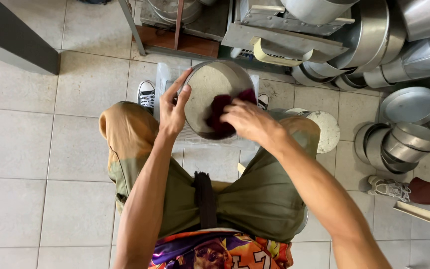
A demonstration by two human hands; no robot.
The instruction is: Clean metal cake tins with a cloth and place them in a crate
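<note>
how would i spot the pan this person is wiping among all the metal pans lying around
Start at the seated person's knees in the middle of the view, away from the stacks of round metal pans on the right. The round pan is above the lap, its rim gripped by the left hand. Only it has a dark red cloth inside, pressed by the right hand.

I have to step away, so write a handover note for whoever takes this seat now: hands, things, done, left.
Left hand: grips the rim of the round grey metal pan, tilted toward the seated person above the knees.
Right hand: presses a dark red cloth against the pan's inside.
Nearby: stacked round metal pans on the tiled floor to the right, more against the metal rack.
Done: cannot tell how much of the pan is wiped.
Left: probably the rest of this pan's inside.
</note>
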